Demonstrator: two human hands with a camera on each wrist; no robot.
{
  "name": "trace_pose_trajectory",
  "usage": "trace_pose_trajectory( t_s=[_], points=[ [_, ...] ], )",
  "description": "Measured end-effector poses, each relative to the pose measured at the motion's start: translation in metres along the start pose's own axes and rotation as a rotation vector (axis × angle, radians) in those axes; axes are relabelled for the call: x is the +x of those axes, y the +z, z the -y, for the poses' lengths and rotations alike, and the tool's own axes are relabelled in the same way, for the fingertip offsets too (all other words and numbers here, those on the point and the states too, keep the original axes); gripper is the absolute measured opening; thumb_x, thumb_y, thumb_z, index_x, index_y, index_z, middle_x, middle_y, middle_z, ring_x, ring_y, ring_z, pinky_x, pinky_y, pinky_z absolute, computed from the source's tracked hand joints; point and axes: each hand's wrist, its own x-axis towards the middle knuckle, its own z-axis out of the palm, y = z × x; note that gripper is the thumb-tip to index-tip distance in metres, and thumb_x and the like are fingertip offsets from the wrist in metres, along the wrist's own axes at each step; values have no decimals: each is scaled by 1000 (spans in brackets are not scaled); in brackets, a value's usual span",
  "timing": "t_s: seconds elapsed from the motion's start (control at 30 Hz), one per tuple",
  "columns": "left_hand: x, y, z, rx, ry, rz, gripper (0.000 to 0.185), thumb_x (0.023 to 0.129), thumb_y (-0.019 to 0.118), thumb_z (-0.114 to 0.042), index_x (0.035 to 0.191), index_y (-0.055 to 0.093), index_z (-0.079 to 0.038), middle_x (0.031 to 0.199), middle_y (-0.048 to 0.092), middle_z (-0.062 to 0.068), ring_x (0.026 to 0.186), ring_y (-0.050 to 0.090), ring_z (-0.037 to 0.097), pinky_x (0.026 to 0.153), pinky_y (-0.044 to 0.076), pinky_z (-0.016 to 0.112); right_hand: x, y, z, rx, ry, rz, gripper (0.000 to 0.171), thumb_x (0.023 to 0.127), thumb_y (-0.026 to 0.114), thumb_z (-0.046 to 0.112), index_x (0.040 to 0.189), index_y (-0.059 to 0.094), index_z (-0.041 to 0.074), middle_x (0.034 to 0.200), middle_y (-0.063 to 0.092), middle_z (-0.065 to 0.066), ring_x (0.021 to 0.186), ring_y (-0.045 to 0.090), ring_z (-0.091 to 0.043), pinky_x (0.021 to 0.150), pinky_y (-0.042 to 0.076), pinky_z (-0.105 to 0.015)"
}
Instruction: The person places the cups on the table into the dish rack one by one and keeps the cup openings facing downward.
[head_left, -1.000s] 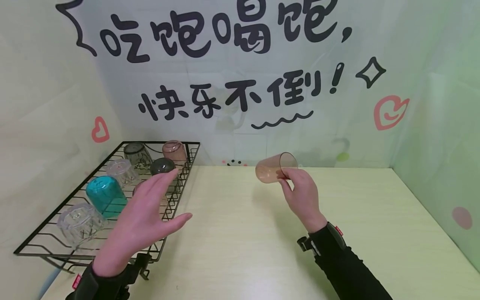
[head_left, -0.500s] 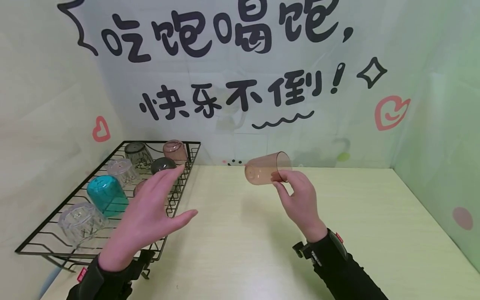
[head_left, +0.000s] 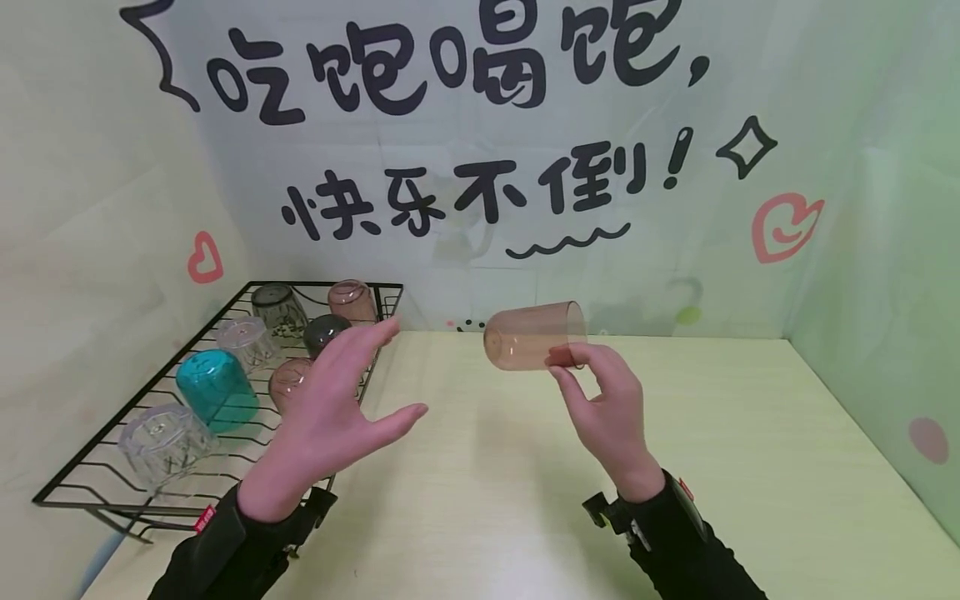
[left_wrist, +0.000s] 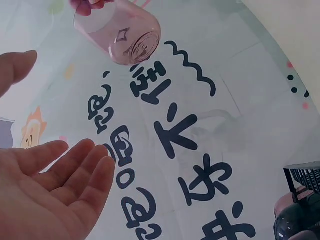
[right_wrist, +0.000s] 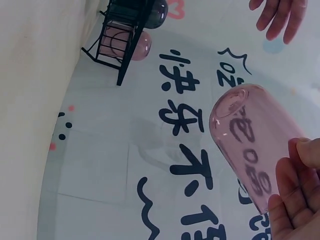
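Observation:
A clear pink drinking glass (head_left: 517,333) lies sideways in the air, its base toward the left and its mouth toward the right. My right hand (head_left: 607,408) pinches its rim between thumb and fingers. In the right wrist view the glass (right_wrist: 250,135) shows its rounded base, with the fingers at the mouth end. My left hand (head_left: 330,417) holds nothing; its fingers are spread with the thumb apart, above the right side of the black wire rack (head_left: 142,507). The left wrist view shows that palm (left_wrist: 55,190) bare, with the glass (left_wrist: 120,35) beyond it.
Upside-down glasses stand on the rack: a teal one (head_left: 216,387), clear ones (head_left: 165,442), dark grey ones (head_left: 279,312) and pink ones (head_left: 351,300). The rack is on the left of the pale wooden table (head_left: 712,467). A printed cloth backdrop (head_left: 450,275) closes off the back.
The right hand has carried the glass a little to the left and turned it more level. My left hand has moved right, toward the glass, uncovering a pink glass on the rack.

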Motion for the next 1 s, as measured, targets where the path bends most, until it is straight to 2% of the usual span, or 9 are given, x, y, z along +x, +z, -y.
trace_pose_trajectory(
  t_s=[0.4, 0.67, 1.0],
  points=[
    [9, 13, -11, -100, 36, -7, 89, 71, 89, -28, 144, 46, -3, 136, 54, 9, 122, 49, 24, 94, 48, 43, 3, -5, 24, 139, 22, -27, 24, 80, 71, -15, 98, 69, 1, 96, 71, -9, 92, 63, -19, 80, 48, -28],
    [16, 19, -20, -183, 55, -42, 88, 70, 90, -23, 144, 46, -4, 137, 52, 7, 123, 48, 21, 91, 51, 38, 4, -8, 41, 318, 112, -23, 25, 80, 65, -23, 98, 66, -6, 93, 70, -13, 92, 64, -18, 86, 49, -27],
    [24, 29, -27, -294, 113, -58, 86, 70, 90, -17, 143, 46, -4, 133, 54, 6, 120, 49, 20, 89, 53, 36, 2, -3, 51, 431, 138, -6, 25, 79, 63, -26, 97, 63, -9, 94, 69, -8, 94, 65, -19, 90, 50, -28]
  ],
)
